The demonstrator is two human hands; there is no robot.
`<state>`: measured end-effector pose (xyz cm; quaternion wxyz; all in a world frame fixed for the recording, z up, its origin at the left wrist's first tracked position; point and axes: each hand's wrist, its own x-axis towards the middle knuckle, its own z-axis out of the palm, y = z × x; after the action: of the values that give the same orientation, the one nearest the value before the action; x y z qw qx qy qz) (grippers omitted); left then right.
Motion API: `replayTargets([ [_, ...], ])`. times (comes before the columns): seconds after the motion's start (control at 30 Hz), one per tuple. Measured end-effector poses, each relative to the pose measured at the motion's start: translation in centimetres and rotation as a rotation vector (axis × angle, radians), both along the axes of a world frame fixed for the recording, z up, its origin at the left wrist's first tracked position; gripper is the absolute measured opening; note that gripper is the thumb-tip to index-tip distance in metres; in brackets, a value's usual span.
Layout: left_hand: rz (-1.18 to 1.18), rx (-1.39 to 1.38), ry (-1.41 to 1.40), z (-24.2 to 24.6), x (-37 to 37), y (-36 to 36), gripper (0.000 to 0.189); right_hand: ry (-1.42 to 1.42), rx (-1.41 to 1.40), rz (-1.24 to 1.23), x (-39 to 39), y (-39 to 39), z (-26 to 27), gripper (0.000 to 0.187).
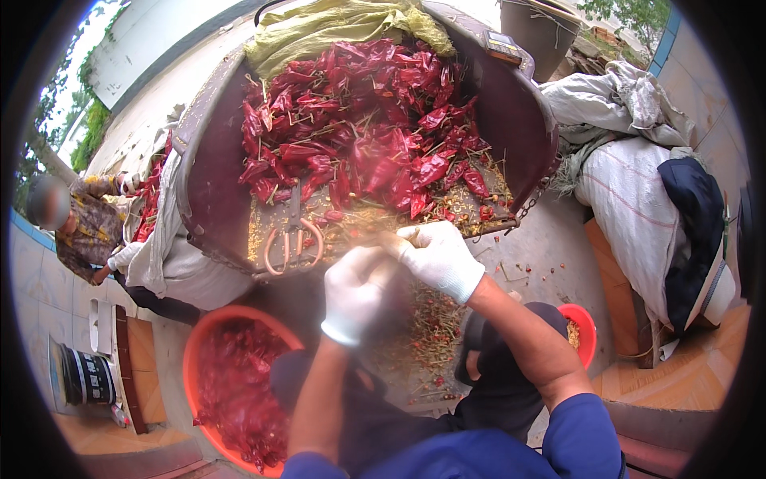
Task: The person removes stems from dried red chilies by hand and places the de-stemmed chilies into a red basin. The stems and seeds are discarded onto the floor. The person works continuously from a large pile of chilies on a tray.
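My left hand (359, 290) and my right hand (440, 257), both in white knit gloves, meet at the front edge of a maroon cart bed (209, 161). Their fingertips come together, but blur hides whether anything is between them. Beyond them lies a heap of dried red chili peppers (371, 132) with stems, over scattered yellow seeds. Scissors with copper-coloured handles (294, 230) rest on the bed, left of my hands. An orange-red basin (194, 377) of red peppers stands at lower left. Stems and bits (434, 335) litter the ground below my hands.
Another person (90, 215) in white gloves handles peppers at a white sack (185, 269) on the left. A small red bowl (586, 335) with seeds stands right of my knee. A stuffed white sack (628, 203) is at right; a chain (528, 206) hangs from the cart.
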<state>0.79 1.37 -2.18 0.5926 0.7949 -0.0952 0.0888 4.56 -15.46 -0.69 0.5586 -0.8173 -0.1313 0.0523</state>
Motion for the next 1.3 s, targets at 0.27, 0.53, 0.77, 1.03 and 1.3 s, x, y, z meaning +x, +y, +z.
replayTargets([
  [0.27,-0.212,-0.645,0.233,0.0,-0.9,0.9,0.019,0.427,0.507,0.111,1.2,-4.1,1.9,0.036],
  [0.53,-0.232,-0.902,0.381,0.8,-0.6,0.6,0.013,-0.349,-0.843,-0.549,6.3,-10.4,-1.1,0.039],
  [0.77,-0.164,-0.922,0.437,-0.2,-0.1,1.2,0.018,-0.131,-1.02,-0.535,8.4,-10.5,-2.9,0.029],
  [1.03,-0.019,-0.557,0.365,-0.2,0.7,0.7,0.021,0.131,0.313,-0.584,5.8,-8.6,-0.3,0.028],
  [1.3,0.024,-0.518,0.161,0.0,2.0,-1.3,0.036,0.475,0.62,-0.066,-0.1,-1.7,0.0,0.023],
])
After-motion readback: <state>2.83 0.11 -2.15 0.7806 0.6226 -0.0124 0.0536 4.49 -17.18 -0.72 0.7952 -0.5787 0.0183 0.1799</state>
